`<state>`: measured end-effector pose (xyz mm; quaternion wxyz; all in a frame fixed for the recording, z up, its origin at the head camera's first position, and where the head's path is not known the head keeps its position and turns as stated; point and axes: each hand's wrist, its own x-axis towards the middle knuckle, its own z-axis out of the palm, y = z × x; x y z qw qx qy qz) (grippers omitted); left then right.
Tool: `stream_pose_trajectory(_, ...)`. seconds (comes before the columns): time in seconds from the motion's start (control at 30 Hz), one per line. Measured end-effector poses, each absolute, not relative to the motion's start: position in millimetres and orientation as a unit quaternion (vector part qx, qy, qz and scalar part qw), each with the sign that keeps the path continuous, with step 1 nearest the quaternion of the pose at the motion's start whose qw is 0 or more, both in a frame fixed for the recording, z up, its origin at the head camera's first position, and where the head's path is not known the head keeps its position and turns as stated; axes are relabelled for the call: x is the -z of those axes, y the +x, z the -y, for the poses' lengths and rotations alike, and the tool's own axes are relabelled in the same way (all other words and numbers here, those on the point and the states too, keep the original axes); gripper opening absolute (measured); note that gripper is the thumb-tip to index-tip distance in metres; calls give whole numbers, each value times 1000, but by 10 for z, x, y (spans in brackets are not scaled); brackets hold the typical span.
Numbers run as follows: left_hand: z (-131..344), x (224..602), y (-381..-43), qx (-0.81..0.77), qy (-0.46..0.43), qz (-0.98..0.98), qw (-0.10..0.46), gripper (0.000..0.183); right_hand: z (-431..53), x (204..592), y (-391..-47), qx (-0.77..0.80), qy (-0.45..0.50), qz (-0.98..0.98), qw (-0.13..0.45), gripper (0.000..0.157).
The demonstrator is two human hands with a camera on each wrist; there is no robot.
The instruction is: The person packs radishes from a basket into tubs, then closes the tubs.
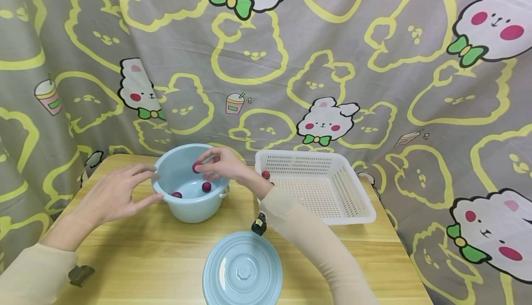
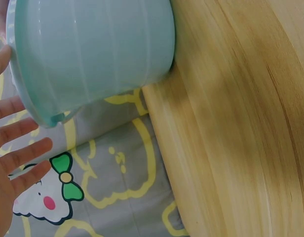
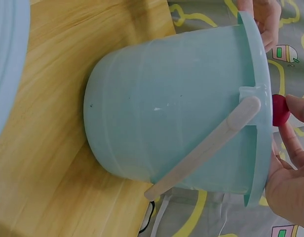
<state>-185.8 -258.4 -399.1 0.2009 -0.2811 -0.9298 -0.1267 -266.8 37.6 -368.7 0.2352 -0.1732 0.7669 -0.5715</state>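
A light blue bucket (image 1: 193, 212) stands upright on the table. Over its opening my right hand (image 1: 226, 163) pinches a small dark red round fruit (image 1: 197, 167) like a plum; the right wrist view shows this held fruit (image 3: 280, 110) between thumb and finger, just past the rim. Inside lie two more such fruits, one nearer the middle (image 1: 206, 187) and one by the front wall (image 1: 177, 195). At the bucket's left rim is my left hand (image 1: 112, 194), its fingers spread and fairly straight. The left wrist view has that hand (image 2: 16, 153) beside the rim, a thumb apparently touching it.
Right of the bucket sits a white slotted basket (image 1: 361, 194) with a red fruit (image 1: 265, 175) at its left side, partly hidden by my arm. A round blue lid (image 1: 243, 270) lies in front on the wooden table (image 1: 158, 259). A patterned curtain (image 1: 253, 32) hangs behind.
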Motion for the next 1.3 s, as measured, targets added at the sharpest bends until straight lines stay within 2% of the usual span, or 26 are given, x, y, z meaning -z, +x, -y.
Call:
stream_pose_trajectory(0.7, 2579, 3991, -1853, 127, -283, 929, 203, 47, -380, 3665, -2639, 551, -187, -777, 238, 28)
stream_pose_trajectory(1.0, 2573, 3988, -1849, 126, -282, 929, 203, 47, -498, 3613, -2589, 584, -189, -755, 229, 28)
stream_pose_trajectory(1.3, 2571, 3987, -1843, 126, -277, 931, 200, 47, -690, 3538, -2556, 616, -187, -734, 217, 36)
